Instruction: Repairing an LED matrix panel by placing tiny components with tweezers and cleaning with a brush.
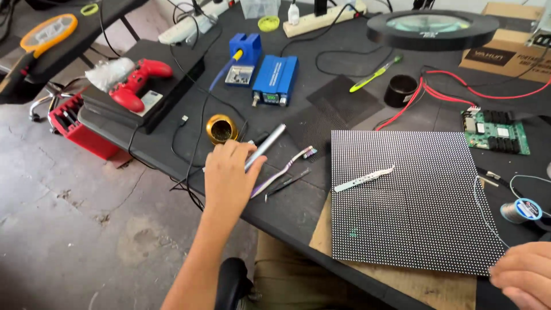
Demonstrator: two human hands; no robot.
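My left hand reaches out over the near edge of the black table and grips a silver pen-shaped tool, whose tip points up and to the right. Just right of it lie a purple toothbrush and dark tweezers. A brass tip-cleaner pot stands just beyond the hand. My right hand rests at the lower right corner of a square black LED panel; its fingers are curled at the panel's edge. Silver tweezers lie on the panel.
A blue soldering station and blue iron stand sit behind. A red game controller lies at the left. A round magnifier lamp, green circuit board, red wires, solder spool and cardboard box are at the right.
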